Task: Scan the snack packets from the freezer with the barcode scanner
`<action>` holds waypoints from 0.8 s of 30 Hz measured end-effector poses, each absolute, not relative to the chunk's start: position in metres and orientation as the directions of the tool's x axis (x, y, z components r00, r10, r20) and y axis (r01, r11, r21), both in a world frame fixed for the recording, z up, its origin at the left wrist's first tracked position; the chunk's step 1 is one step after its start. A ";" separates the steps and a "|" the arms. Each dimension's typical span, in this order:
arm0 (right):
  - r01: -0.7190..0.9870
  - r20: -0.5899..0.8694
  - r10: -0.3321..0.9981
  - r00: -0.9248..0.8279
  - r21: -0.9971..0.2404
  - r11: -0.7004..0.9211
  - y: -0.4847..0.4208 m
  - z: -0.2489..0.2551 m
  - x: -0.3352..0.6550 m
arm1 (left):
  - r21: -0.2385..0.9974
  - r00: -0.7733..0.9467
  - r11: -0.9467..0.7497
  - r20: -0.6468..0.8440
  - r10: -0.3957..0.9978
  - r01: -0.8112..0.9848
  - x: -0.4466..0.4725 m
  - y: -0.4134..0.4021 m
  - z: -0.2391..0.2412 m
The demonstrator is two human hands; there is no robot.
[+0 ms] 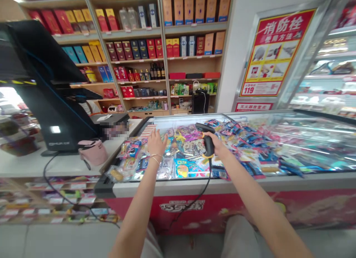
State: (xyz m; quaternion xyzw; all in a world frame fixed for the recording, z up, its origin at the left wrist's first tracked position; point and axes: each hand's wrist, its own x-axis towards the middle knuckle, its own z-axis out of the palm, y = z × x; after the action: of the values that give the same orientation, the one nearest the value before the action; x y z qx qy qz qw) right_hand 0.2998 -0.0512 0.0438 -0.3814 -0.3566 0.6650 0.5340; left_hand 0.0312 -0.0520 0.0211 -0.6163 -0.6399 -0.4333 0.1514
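My right hand (217, 144) is wrapped round the grip of a black handheld barcode scanner (208, 145), held above the freezer with its cord hanging down the front. My left hand (157, 142), a thin bracelet at its wrist, reaches palm down over the packets with fingers spread and nothing in it. Whether it touches them I cannot tell. Under both hands lie many colourful snack packets (191, 146) on the glass top of a chest freezer (130, 190). A blue packet (182, 168) lies between my forearms, and a denser heap of blue and pink packets (250, 146) spreads to the right.
On the white counter (69, 167) at left stand a black checkout terminal (55, 113) and a pink pouch (93, 151). A cable (52, 184) loops down from the counter. Shelves of boxes (133, 50) line the back wall, beside a red and yellow poster (275, 54).
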 end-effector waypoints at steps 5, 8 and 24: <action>-0.438 -0.090 0.996 -0.026 -0.894 -0.092 -0.057 0.048 0.365 | 0.376 -0.069 -0.307 0.722 0.688 0.874 0.106 -0.032 0.016; -0.459 -0.079 0.997 0.015 -0.886 -0.063 -0.053 0.043 0.398 | 0.354 0.034 -0.398 0.710 0.704 0.846 0.147 -0.014 0.009; -0.528 -0.200 0.979 0.041 -0.836 -0.149 -0.006 -0.006 0.461 | 0.422 0.461 -0.598 0.388 0.798 0.681 0.260 0.077 -0.037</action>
State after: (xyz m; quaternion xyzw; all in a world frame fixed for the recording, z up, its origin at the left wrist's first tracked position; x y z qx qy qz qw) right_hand 0.4609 -0.0056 -0.0064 -0.4116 -0.2737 0.6363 0.5923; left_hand 0.2598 0.0770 -0.0367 -0.8483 -0.4360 -0.2820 -0.1036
